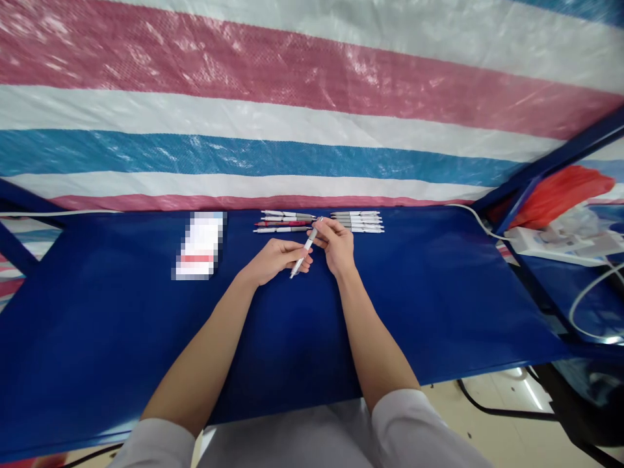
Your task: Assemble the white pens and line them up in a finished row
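A white pen with a grey grip (pixel 309 244) is held tilted between my two hands, above the blue table. My left hand (pixel 275 260) pinches its lower white part, and my right hand (pixel 337 244) has its fingers closed round the grey upper end. Just beyond my hands lie two groups of pens. The left group (pixel 283 229) holds several white and grey pens and a red one (pixel 277 224). In the right group (pixel 361 221), several white and grey pens lie side by side. My right hand partly hides the inner ends of the pens.
On the blue table (pixel 419 292), a blurred white sheet-like item (pixel 199 247) lies to the left. A striped plastic sheet (pixel 292 117) hangs behind. To the right are a white power strip (pixel 560 246), a red plastic bag (pixel 560 192) and white cables.
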`<state>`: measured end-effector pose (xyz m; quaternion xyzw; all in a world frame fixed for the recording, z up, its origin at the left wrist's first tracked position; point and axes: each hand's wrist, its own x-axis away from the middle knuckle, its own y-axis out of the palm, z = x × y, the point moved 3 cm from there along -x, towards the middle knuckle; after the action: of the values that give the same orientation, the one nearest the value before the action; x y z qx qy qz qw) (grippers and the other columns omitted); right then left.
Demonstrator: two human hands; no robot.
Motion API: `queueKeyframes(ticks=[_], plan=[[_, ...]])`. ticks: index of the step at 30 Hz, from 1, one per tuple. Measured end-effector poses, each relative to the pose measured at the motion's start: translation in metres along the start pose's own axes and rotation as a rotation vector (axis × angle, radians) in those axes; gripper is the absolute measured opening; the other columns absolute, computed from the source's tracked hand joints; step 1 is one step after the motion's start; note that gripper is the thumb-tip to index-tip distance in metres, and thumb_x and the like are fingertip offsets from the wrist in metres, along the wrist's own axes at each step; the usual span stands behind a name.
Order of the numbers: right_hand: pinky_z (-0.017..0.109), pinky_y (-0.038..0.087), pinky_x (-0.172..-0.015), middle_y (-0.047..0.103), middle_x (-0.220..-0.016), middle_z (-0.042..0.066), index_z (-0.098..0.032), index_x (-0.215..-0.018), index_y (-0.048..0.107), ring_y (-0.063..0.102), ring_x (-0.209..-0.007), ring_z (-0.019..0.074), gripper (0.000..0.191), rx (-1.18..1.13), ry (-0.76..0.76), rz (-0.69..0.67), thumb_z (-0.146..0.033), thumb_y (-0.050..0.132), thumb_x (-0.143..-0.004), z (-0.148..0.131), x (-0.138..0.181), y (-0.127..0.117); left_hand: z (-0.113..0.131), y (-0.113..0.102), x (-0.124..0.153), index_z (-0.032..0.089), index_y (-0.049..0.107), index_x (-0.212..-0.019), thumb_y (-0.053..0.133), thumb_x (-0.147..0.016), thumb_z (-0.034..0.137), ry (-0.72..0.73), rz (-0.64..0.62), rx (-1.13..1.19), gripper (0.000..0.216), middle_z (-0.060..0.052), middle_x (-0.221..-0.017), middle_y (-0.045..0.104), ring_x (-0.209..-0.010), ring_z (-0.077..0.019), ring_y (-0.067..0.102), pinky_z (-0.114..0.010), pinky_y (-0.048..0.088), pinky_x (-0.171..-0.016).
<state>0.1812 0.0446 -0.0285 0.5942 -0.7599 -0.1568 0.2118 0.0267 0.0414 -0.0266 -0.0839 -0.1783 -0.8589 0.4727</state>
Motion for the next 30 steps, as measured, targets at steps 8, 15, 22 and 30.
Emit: queueKeyframes(ticks=[8, 15, 22, 30], plan=[[0.024, 0.061, -0.065, 0.076, -0.08, -0.002, -0.022, -0.083, 0.072, 0.074, -0.074, 0.0151, 0.02, -0.058, -0.002, -0.072, -0.032, 0.08, -0.068, -0.003, 0.002, 0.002, -0.005, -0.002, -0.001, 0.013, 0.077, -0.093, 0.078, -0.078, 0.042, 0.015, -0.056, 0.001, 0.033, -0.01, -0.082, 0.076, -0.072, -0.0192, 0.071, -0.033, 0.059, -0.072], [0.023, 0.061, -0.065, 0.075, -0.083, -0.003, -0.023, -0.085, 0.071, 0.074, -0.076, 0.0139, 0.018, -0.109, -0.031, -0.069, -0.03, 0.078, -0.07, -0.003, 0.002, -0.002, -0.007, -0.001, -0.003, 0.017, 0.076, -0.104, 0.079, -0.077, 0.041, 0.136, 0.086, -0.03, 0.036, -0.008, -0.092, 0.077, -0.077, -0.0191, 0.072, -0.035, 0.059, -0.08], [0.025, 0.061, -0.067, 0.072, -0.085, -0.004, -0.024, -0.085, 0.069, 0.072, -0.077, 0.0133, 0.022, -0.046, -0.071, -0.04, -0.032, 0.08, -0.068, -0.002, 0.003, -0.003, -0.011, -0.002, -0.001, 0.016, 0.075, -0.107, 0.081, -0.075, 0.04, 0.2, 0.137, -0.067, 0.04, -0.009, -0.092, 0.077, -0.081, -0.0226, 0.074, -0.041, 0.058, -0.086], [0.024, 0.061, -0.066, 0.07, -0.085, -0.005, -0.024, -0.082, 0.069, 0.069, -0.073, 0.0104, 0.025, -0.023, -0.109, 0.038, -0.033, 0.083, -0.062, -0.002, 0.002, -0.005, -0.007, 0.001, -0.001, 0.017, 0.074, -0.108, 0.078, -0.077, 0.041, 0.309, 0.193, -0.19, 0.04, -0.008, -0.095, 0.077, -0.079, -0.0195, 0.073, -0.035, 0.059, -0.081]])
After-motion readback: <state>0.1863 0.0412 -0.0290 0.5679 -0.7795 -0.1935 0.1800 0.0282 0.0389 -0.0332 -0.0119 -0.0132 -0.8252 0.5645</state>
